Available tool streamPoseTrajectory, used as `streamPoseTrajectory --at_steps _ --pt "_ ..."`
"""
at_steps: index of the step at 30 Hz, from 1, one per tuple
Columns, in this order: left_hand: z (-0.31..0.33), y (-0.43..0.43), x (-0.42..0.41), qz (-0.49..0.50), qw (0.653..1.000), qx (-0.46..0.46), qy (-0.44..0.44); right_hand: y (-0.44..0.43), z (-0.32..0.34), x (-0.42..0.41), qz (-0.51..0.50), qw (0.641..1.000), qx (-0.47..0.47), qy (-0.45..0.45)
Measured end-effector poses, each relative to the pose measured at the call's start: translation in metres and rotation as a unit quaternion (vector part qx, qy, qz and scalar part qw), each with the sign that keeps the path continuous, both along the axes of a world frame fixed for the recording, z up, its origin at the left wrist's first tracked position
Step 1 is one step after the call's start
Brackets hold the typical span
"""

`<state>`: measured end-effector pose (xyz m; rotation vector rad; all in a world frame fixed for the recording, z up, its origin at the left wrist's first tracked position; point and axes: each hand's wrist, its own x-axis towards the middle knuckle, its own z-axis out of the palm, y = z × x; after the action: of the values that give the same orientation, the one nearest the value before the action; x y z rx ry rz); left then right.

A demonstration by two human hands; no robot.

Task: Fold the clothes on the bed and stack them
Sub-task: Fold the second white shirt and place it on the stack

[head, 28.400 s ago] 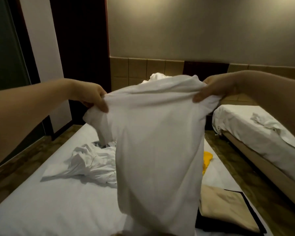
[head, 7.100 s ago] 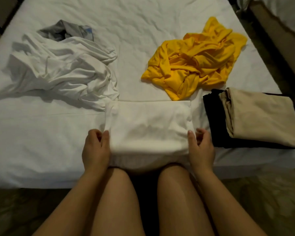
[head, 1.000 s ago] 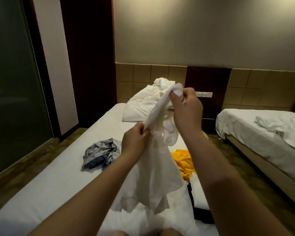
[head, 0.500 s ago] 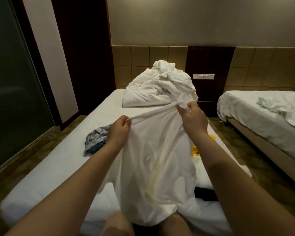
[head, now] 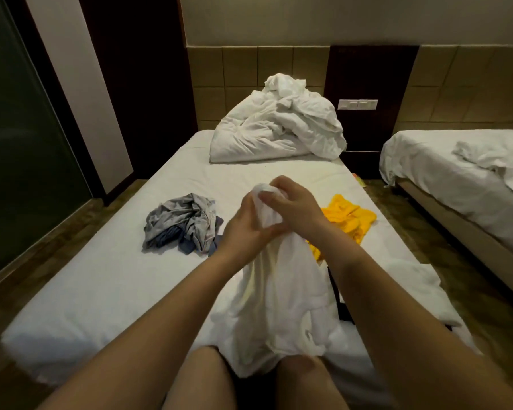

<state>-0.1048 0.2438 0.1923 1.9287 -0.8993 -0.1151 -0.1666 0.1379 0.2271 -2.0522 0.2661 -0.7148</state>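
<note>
Step in hand: getting hold of a white garment (head: 279, 294) before folding it.

- Garment: held up at frame centre. Its top is bunched between both hands; the rest hangs down, and its lower end lies crumpled at the near edge of the bed (head: 110, 279).
- Left hand (head: 245, 230): fingers curled, gripping the bunch from the left.
- Right hand (head: 293, 207): fingers curled over the top of the bunch, pinching the fabric.
- The two hands touch each other around the cloth.

Not yet folded: grey clothes (head: 181, 223), left of centre, and a yellow garment (head: 348, 220), right of centre. Both are crumpled. A dark cloth (head: 339, 300) shows beside the right forearm; most of it is hidden.

Next move, as a judgement: find two matching edges or the shoulders, draw the hands apart to open the garment out, then lay it flat on the sheet. The bunched top probably hides the seams, so feel along the hem first.
</note>
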Motion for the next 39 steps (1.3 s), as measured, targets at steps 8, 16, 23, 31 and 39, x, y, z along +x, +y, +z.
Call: streamPoseTrajectory --at_steps 8,16,23,31,39 --pt "-0.015 -0.003 0.007 0.034 0.978 -0.118 0.169 0.006 -0.104 -0.035 -0.110 0.976 0.163 0.093" --pt "-0.034 0.015 0.032 0.161 0.986 0.034 -0.021 0.006 -0.127 -0.037 -0.085 0.982 0.116 0.127" --pt "-0.030 0.004 0.022 -0.190 0.927 0.233 -0.223 0.005 -0.079 -0.018 0.006 0.991 -0.079 0.106" --pt "-0.044 0.010 0.022 -0.177 0.963 0.173 -0.109 -0.003 -0.116 -0.032 -0.014 0.987 0.124 0.103" --pt "-0.029 0.015 0.029 -0.180 0.939 0.232 -0.177 0.004 -0.102 -0.024 -0.029 0.993 0.103 0.043"
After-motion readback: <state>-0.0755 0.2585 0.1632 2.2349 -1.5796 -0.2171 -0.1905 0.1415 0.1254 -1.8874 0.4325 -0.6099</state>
